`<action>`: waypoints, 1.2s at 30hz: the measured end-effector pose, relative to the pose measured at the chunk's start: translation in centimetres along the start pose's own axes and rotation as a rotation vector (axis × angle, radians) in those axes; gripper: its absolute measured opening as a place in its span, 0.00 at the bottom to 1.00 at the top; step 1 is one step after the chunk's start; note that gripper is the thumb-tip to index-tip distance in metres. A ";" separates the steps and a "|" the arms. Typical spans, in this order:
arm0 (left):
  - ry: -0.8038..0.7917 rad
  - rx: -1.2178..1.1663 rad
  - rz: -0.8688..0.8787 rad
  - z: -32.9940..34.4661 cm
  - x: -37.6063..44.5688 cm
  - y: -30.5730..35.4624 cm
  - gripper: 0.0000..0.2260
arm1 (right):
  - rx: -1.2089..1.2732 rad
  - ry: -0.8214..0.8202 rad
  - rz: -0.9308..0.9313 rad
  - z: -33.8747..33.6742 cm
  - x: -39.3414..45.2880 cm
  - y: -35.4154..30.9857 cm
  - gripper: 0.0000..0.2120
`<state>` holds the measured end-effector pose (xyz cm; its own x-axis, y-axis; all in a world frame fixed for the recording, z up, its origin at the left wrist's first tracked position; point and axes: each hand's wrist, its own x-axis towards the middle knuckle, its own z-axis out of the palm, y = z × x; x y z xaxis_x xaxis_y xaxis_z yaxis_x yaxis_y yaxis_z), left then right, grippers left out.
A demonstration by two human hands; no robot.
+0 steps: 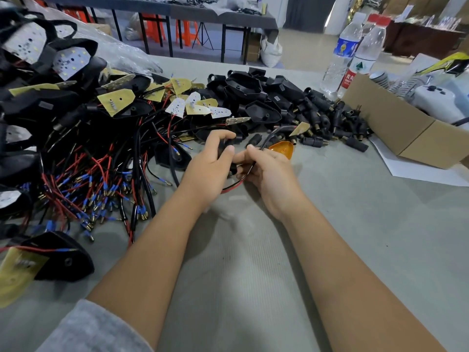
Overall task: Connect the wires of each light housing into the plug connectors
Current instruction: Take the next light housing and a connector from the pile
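the wire tip could have missed the little hole in the plug and bent, i think, because the holes were small and the fingers hid most of the plug. the thin wires could also have slipped out of the pinch if the hand pulled too hard. the loose red part hung down under the hands, so it might have caught on the big wire pile (101, 179) just beside the left arm and tugged things away. a red wire could also have gone in the wrong hole, but the holes could not be seen, so that was only a guess.

the left hand (210, 166) was curled round a black plug connector (224, 146), with the thumb and first finger wrapped over its top. most of the plug was hidden inside that hand. the right hand (266, 168) pinched the wires (256, 158), a black one and a red one, between its thumb and fingers. the wires ran between the two hands, right at the fingertips, and the red one looped down below the palms onto the grey table (253, 262). the black wire went up and away from the right hand toward an orange lens (283, 148) that lay on the table just behind the right fingers. the two hands were almost touching.

more plugs lay in a plug pile (330, 123) further back, well apart from the hands. black housings (243, 85) were heaped behind them.
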<state>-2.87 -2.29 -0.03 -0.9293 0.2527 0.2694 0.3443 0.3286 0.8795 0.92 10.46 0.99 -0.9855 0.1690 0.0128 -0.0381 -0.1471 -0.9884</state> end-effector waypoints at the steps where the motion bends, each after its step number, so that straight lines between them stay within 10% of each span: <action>1: 0.000 -0.007 -0.006 0.0 0.0 -0.1 0.09 | -0.010 0.017 0.001 0.1 0.0 0.0 0.15; 6: 0.062 -0.103 0.007 -0.2 0.0 0.4 0.09 | -0.210 0.118 -0.068 -0.3 -0.3 -0.1 0.17; 18: 0.090 0.013 0.070 0.4 -0.2 0.2 0.08 | 0.494 0.229 -0.084 -1.0 -0.1 -0.5 0.12; 27: 0.064 -0.178 0.048 0.2 0.0 0.3 0.09 | -0.208 -0.001 -0.178 0.7 -0.9 0.3 0.03; 36: 0.119 -0.389 -0.014 -0.2 0.4 0.4 0.15 | -0.087 0.140 -0.158 0.5 -0.6 0.2 0.07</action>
<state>-3.10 -2.21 0.54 -0.9505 0.1359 0.2794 0.2760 -0.0433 0.9602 1.42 9.84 0.81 -0.9358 0.3176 0.1533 -0.1696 -0.0242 -0.9852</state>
